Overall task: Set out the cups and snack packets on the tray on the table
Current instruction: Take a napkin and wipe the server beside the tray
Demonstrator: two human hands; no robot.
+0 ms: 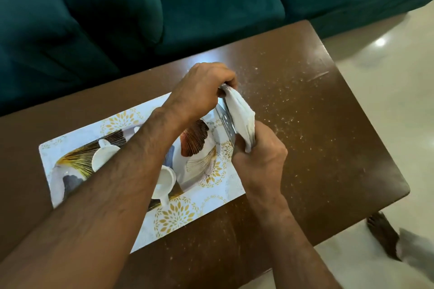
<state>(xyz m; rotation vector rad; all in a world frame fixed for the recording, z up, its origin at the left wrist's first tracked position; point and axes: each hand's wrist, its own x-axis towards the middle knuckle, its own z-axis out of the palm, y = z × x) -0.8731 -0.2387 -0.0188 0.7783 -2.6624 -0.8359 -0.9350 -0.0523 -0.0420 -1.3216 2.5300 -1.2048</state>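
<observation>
A rectangular white tray [178, 216] with gold flowers and leaf prints lies on the brown table [305, 124]. Two white cups show on it: one cup [103, 156] left of my left forearm, another cup [165, 180] lying tipped beside that forearm. Over the tray's right end, both hands hold a white and silver snack packet [237, 115]. My left hand [202, 91] pinches its top end. My right hand [260, 159] grips its lower end. My left forearm hides much of the tray's middle.
A dark green sofa [164, 7] runs along the table's far edge. Pale specks are scattered over the table's right half. Light tiled floor [387, 77] lies to the right, where my bare foot [382, 234] stands near the table's corner.
</observation>
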